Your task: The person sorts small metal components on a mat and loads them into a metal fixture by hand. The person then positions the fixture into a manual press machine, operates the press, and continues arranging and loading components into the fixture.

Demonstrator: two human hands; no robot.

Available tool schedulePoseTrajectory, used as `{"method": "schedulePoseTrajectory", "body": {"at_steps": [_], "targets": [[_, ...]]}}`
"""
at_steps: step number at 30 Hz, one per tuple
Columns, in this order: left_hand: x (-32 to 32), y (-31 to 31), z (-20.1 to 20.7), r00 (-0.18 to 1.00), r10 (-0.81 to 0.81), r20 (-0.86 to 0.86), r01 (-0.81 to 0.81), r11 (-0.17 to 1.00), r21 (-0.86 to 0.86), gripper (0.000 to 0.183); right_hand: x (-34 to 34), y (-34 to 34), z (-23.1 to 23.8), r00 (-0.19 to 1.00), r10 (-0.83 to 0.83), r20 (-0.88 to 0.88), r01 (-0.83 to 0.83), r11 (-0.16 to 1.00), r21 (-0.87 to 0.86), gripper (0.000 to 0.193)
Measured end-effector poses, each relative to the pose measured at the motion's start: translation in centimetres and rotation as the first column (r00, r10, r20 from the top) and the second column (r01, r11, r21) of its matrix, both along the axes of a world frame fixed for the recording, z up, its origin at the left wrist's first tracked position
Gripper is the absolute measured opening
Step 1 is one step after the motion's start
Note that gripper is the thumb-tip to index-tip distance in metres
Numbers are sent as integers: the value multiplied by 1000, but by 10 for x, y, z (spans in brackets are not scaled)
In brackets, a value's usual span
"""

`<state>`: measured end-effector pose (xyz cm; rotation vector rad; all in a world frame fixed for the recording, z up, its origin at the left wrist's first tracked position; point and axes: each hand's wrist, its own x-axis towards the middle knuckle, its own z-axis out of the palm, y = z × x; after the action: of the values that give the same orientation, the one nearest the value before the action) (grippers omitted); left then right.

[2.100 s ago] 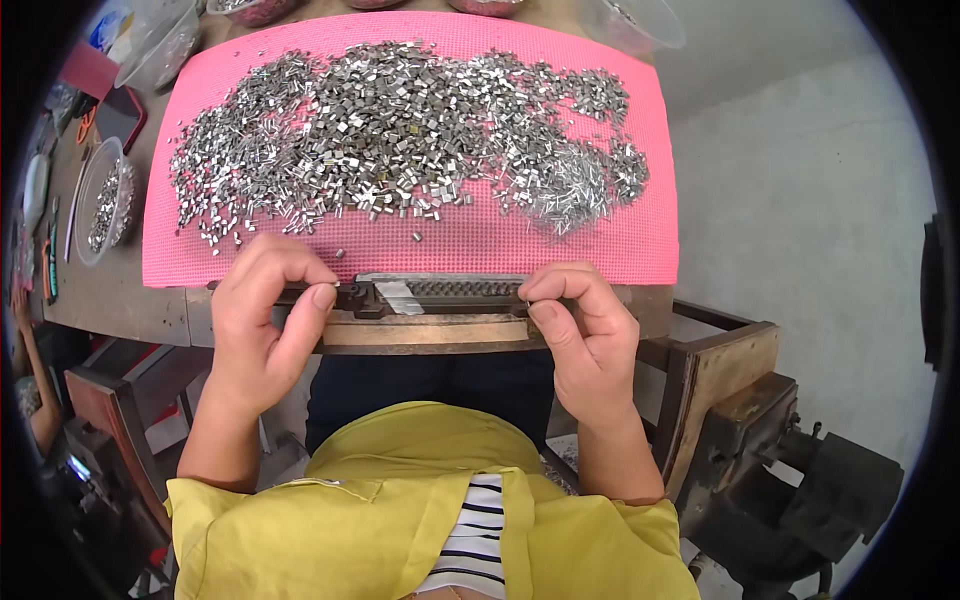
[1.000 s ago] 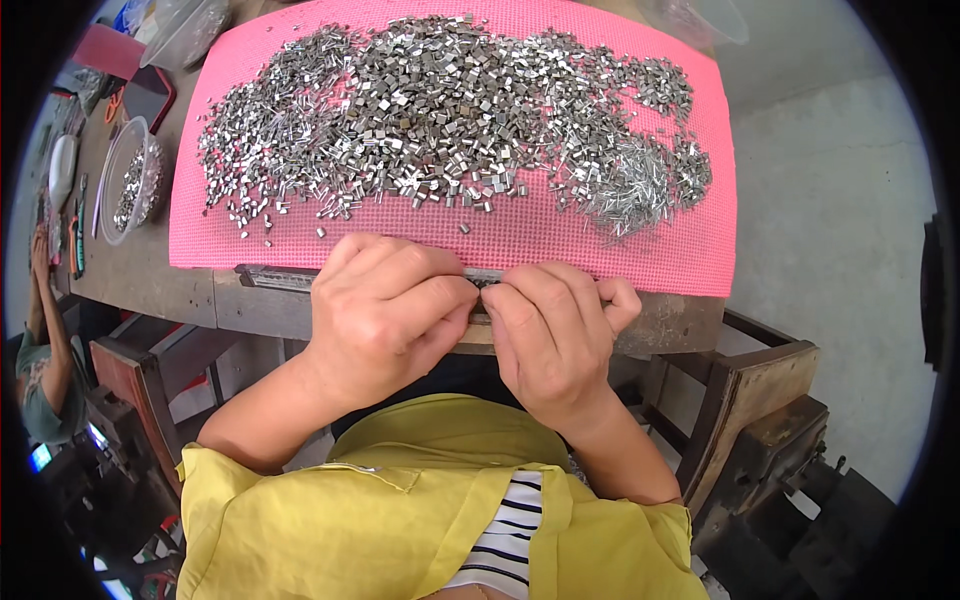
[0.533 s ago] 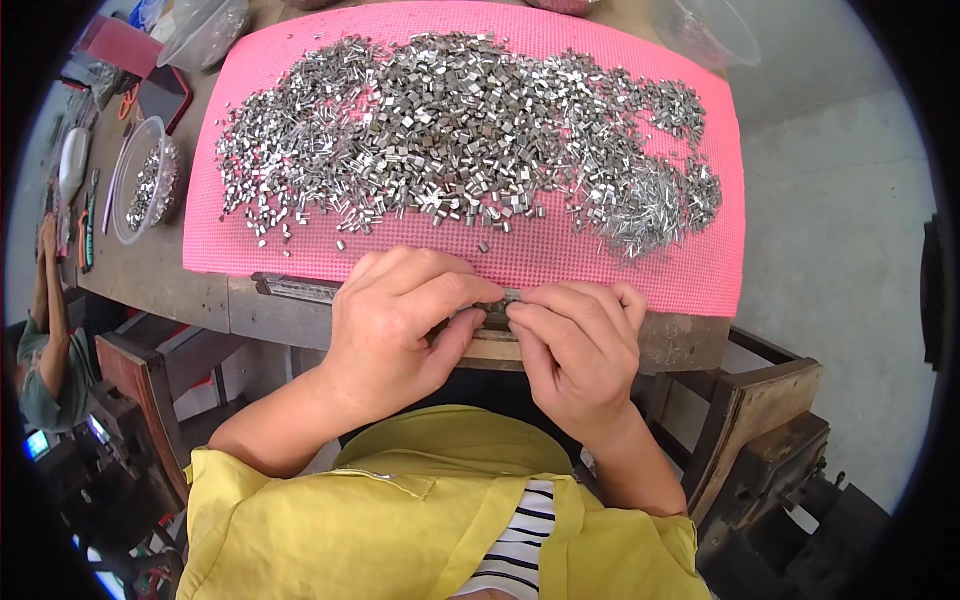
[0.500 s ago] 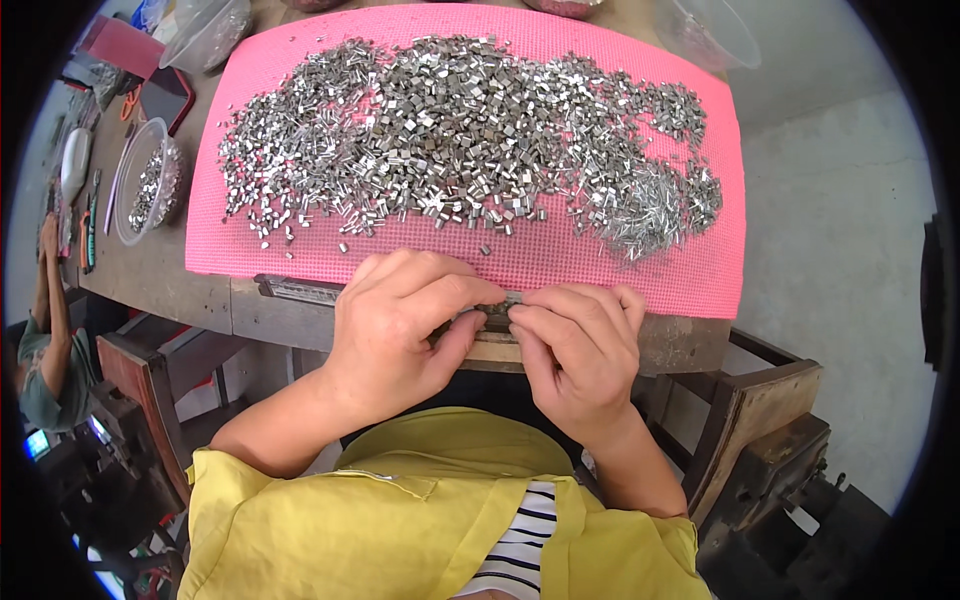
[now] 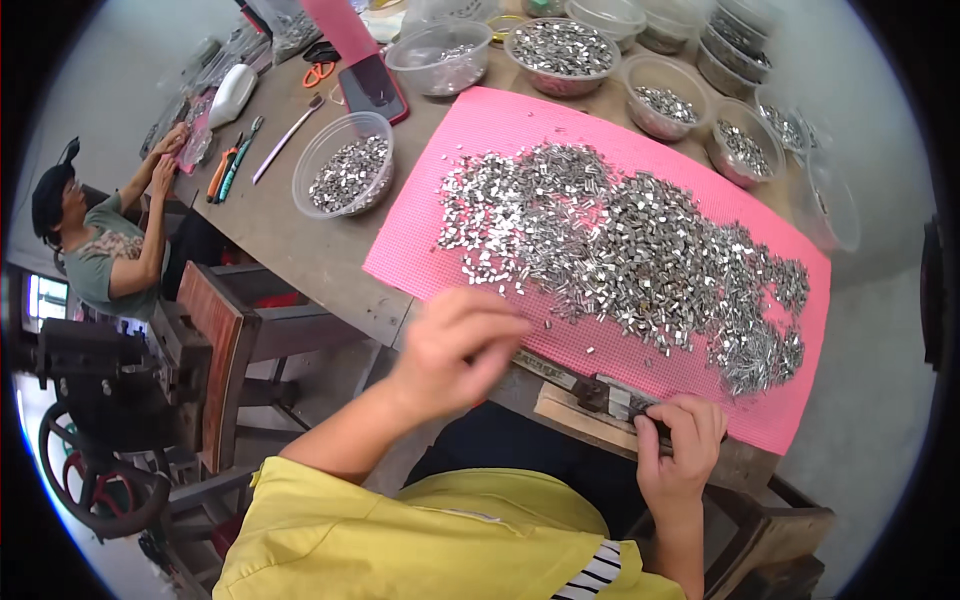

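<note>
My left hand [image 5: 455, 350] hovers over the near left edge of the pink mat, its fingers curled and smeared by motion. Whether anything is between them is hidden. At the table's front edge lies a long narrow metal bar [image 5: 545, 369] with a dark block and a silvery piece [image 5: 619, 402] near its middle. My right hand [image 5: 685, 435] has closed its thumb and fingers around the bar's right part, next to that piece. Beyond both hands, a wide heap of small silvery metal pieces [image 5: 650, 240] covers much of the pink mat [image 5: 415, 245].
Clear tubs of metal pieces [image 5: 560, 85] line the far side. Another tub [image 5: 305, 185] stands left of the mat, near a phone [image 5: 372, 90], pliers [image 5: 240, 160] and orange-handled scissors [image 5: 318, 74]. A wooden strip [image 5: 570, 412] lies under the bar. Another person [image 5: 110, 240] sits at far left.
My left hand has left the bar and lifted to the left. My right hand stays at the bar, farther along it. The view has turned left, showing more tubs and the other person.
</note>
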<state>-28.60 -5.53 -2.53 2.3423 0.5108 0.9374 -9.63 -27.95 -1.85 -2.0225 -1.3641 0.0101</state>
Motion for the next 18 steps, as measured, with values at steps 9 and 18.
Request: {"method": "schedulePoseTrajectory", "body": {"at_steps": [9, 18], "targets": [[-39, 57, 2, 986, 143, -82, -133, 985, 113, 29, -2, 14, 21, 996, 47, 73, -43, 998, -55, 23], [-31, 78, -11, 965, -33, -261, 136, 912, 387, 41, -9, 23, 29, 986, 102, 133, -89, 991, -99, 21]]}}
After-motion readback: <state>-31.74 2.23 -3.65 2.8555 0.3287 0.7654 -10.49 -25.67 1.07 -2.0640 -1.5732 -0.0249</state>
